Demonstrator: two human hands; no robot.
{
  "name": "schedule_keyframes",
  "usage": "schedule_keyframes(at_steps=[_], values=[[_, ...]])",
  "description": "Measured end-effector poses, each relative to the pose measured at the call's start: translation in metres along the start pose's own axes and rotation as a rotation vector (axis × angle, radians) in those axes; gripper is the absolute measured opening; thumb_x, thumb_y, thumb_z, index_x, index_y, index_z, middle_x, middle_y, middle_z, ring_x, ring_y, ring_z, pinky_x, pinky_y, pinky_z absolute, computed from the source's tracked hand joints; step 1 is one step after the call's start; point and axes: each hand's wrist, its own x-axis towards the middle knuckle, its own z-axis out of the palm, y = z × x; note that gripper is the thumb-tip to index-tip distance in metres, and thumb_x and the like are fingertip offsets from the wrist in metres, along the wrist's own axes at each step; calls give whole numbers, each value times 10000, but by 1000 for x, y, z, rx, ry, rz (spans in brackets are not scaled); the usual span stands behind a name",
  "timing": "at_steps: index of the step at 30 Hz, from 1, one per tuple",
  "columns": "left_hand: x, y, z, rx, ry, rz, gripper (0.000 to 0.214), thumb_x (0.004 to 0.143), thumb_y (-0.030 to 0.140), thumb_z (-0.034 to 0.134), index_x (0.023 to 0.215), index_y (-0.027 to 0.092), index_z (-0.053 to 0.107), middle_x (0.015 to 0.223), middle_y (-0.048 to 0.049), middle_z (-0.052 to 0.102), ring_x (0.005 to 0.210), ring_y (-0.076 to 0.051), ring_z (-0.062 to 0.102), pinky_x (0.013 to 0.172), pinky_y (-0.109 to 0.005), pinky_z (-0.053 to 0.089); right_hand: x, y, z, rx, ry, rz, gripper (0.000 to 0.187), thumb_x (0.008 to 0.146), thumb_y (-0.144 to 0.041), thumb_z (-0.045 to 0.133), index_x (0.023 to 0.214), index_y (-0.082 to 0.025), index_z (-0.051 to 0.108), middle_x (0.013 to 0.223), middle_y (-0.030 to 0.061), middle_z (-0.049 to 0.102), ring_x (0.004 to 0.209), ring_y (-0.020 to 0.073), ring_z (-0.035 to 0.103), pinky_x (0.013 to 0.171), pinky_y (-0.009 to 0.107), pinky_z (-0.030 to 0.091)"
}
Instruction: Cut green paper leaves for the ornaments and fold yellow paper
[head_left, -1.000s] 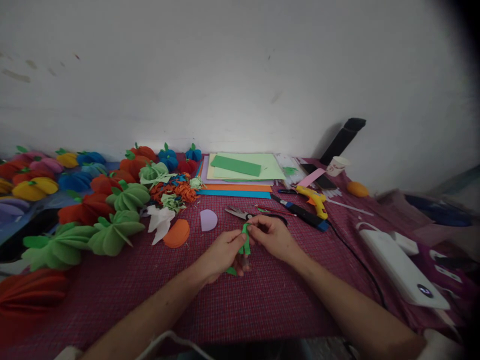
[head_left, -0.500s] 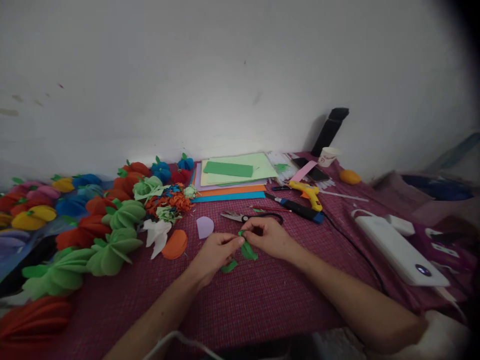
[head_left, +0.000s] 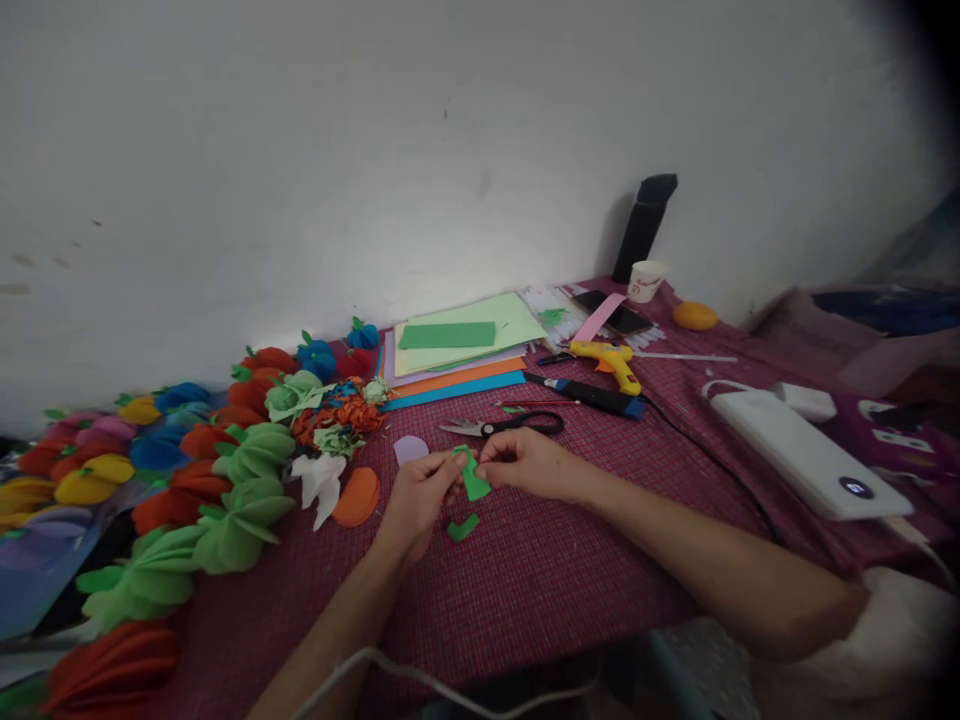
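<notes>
A small piece of green paper is between my two hands above the checked cloth. My left hand pinches its upper left part between thumb and fingers. At its right edge, the thumb and fingertips of my right hand are closed on the paper. A smaller green scrap lies on the cloth just below my hands. Behind my hands is a pair of scissors with black handles. Lilac paper cutouts and orange rounded cutouts lie to the left.
Paper pumpkins crowd the left side, beside crumpled scraps. Coloured sheets are stacked at the back. A yellow glue gun, a cutter and a white power bank lie right. A paper cup stands near the wall.
The green paper has turned and lies more open between my fingers. My hands have shifted slightly left in view, and the lower scrap now shows apart from my left hand. The camera view has tilted.
</notes>
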Motion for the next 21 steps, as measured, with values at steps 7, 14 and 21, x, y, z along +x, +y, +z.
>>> schedule_keyframes(at_steps=[7, 14, 21], values=[[0, -2, 0, -49, -5, -25, 355, 701, 463, 597, 740, 115, 658, 572, 17, 470, 522, -78, 376, 482, -201, 300, -1, -2, 4, 63, -12, 30, 142, 660, -283, 617, 625, -148, 590, 558, -51, 516, 509, 66, 416, 513, 197, 339], [-1, -2, 1, -49, 36, -70, 375, 665, 445, 634, 838, 116, 682, 683, -32, 583, 589, -111, 477, 522, -219, 366, -5, -6, 7, 116, -84, 208, 262, 694, -391, 599, 578, -159, 558, 481, -65, 461, 386, 40, 317, 373, 181, 235], [0, -5, 2, -141, 20, -94, 406, 668, 477, 626, 843, 113, 668, 611, -15, 567, 547, -98, 490, 500, -209, 369, -5, -4, 6, 161, -114, 249, 242, 695, -357, 601, 579, -156, 531, 492, -61, 486, 369, 27, 341, 354, 156, 249]])
